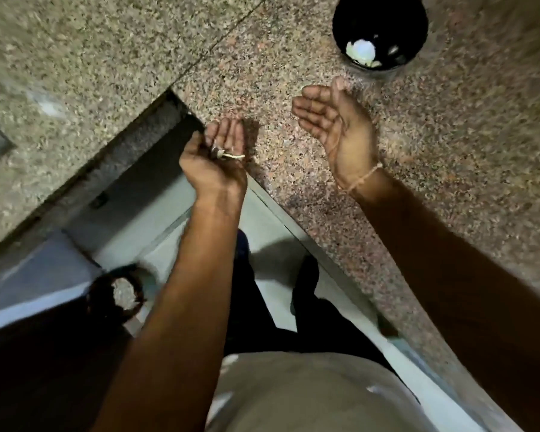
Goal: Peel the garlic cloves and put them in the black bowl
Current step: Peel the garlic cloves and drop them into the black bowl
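The black bowl [380, 31] is sitting at the far edge of the counter [449, 145], round and deep, its dark inside showing pale peeled garlic cloves [363, 51] lying at the bottom; the largest is looking smooth, white and rounded, with smaller pale pieces beside it. The counter is speckled stone in pinkish and grey grains, polished flat, with a thin seam running diagonally across it and a dark notch at its near corner. The left hand [214, 154] is hovering over that corner, palm up and fingers curling, cradling thin papery garlic skins [228, 154], off-white and stringy, one strip sticking out past the side of the palm. The right hand [334, 126] is floating above the counter just short of the bowl, palm up, fingers relaxed and slightly cupped, holding nothing; a thin pale thread bracelet [363, 179] is circling its wrist. Below the arms a beige shirt and dark trousers are showing above a pale floor. A dark round bin [119, 296] is sitting low on the floor to the left, blurred, with something pale inside.
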The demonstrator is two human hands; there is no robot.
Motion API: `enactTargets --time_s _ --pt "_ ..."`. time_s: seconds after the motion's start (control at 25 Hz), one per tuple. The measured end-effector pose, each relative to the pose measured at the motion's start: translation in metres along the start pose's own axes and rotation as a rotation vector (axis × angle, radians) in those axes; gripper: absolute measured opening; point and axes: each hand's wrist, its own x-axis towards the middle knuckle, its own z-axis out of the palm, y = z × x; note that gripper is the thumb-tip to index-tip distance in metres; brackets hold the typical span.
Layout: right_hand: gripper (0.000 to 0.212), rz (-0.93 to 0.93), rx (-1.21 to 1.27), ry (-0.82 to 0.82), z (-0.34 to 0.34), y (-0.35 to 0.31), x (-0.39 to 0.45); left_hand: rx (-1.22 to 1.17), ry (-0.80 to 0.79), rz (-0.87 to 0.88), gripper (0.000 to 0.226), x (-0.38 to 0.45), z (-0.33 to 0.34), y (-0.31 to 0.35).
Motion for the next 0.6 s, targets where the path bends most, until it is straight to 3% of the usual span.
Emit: enactTargets --time_s 0.2,0.36,0.52,0.6 --pt "0.062 -0.129 -0.119 0.002 0.009 -0.002 0.014 -0.242 0.146 0.197 0.048 -0.007 -0.053 -0.008" --pt "0.065 -0.228 -0.166 0.067 0.005 0.017 0.034 -0.346 0.192 0.262 0.048 -0.001 -0.075 -0.037" --pt "0.081 -0.328 -0.261 0.052 0.010 0.049 0.030 -0.398 0.180 0.267 0.048 0.009 -0.077 -0.073" --pt "0.070 -0.338 -0.370 -0.026 0.021 0.064 0.020 -0.453 0.171 0.288 0.047 0.012 -0.078 -0.085"
